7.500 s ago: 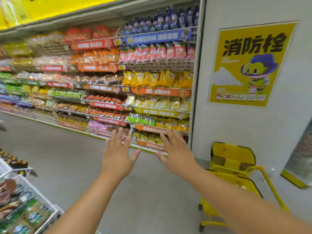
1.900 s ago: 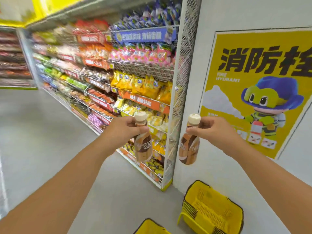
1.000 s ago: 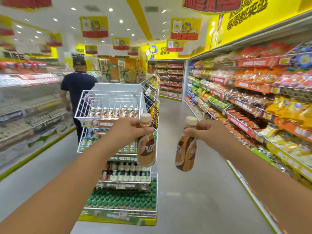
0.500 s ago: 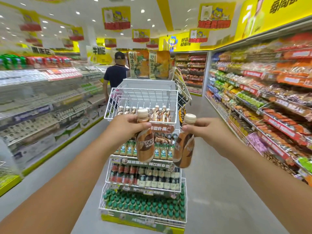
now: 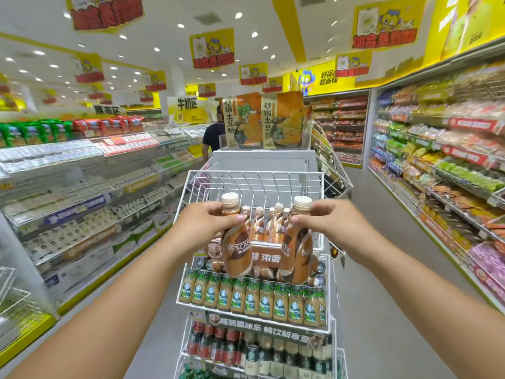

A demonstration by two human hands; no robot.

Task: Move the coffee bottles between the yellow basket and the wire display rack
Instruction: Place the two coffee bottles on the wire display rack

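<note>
- Both hands + 2 bottles now up close at the rack's [image 5: 255,176] top bin; 0.5 s ago they were held short of it, rack smaller in view.
- Left hand [image 5: 207,224]: fingers curled round neck of left bottle [image 5: 237,250], just under its cream cap. Bottle upright, "NESCAFE" label facing cam, hanging in front of top bin's front edge.
- Right hand [image 5: 332,222]: fingers + thumb pinch neck of right bottle [image 5: 296,255]. Slightly tilted, base toward centre, also in front of top bin.
- The 2 held bottles near each other, not touching.
- Top bin: white wire, holds same brown coffee bottles [image 5: 263,222] bunched at the front between the hands; roughly 5 caps seen, exact count unclear. Rear of bin bare wire.
- 2nd tier: row of green-label bottles [image 5: 252,296], approx 10 across the front.
- 3rd tier: dark bottles [image 5: 218,343], red caps at left; partly cut off, no count.
- Yellow basket not in view.
- 2 orange bags [image 5: 263,119] stand atop a white unit behind rack.
- 1 person [image 5: 213,136] in dark shirt further down, mostly hidden.
- Shelves [image 5: 442,170] of snacks on right; more shelving on left.
</note>
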